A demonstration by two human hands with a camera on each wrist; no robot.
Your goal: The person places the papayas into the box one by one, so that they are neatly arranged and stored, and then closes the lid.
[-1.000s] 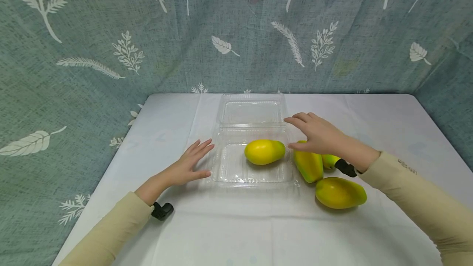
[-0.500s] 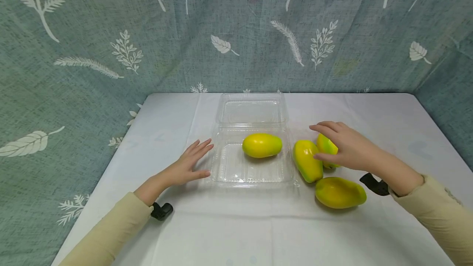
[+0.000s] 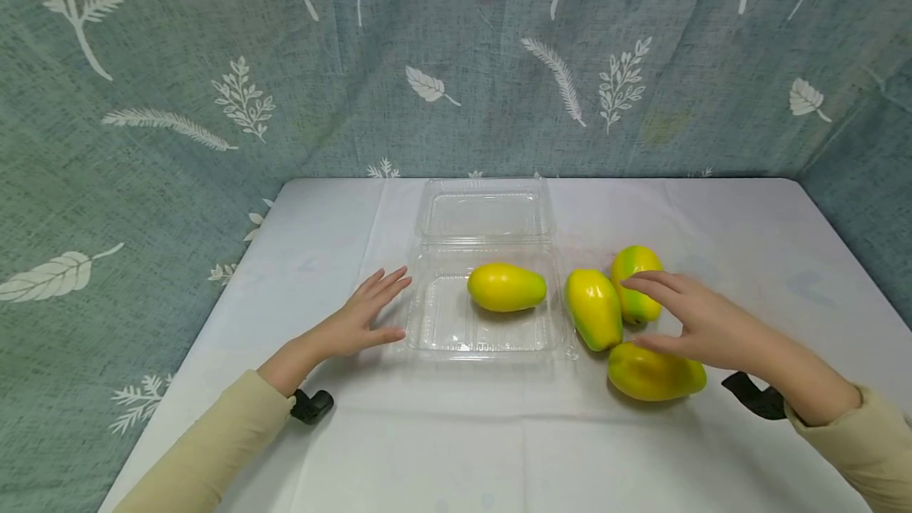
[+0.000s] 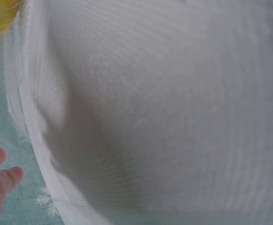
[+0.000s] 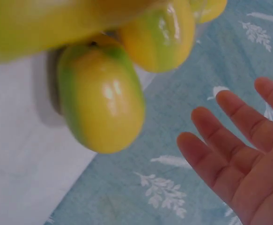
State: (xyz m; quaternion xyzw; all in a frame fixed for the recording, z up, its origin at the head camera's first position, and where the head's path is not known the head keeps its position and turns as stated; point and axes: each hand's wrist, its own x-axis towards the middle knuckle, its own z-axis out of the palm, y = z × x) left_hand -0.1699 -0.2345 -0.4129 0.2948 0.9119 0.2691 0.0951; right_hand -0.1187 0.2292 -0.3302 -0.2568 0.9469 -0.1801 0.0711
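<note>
Well, I see the front mango (image 3: 655, 378) just below the right hand (image 3: 701, 324), thumb and fingers parted; whether they touch, I can't tell. The left hand (image 3: 363, 319), fingers spread, is just beside the clear container (image 3: 442, 327) with one mango (image 3: 506, 287) inside; the rear mango (image 3: 632, 263) lies partly behind the right fingers.

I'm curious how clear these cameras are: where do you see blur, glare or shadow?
Head view: mostly sharp, glints on the clear container, soft shadow under the front yellow fruit; left wrist view: the white cloth looks soft, a dark shadow across it; right wrist view: the large fruit at the top is blurred, the fruit below it shows bright highlights.
</note>
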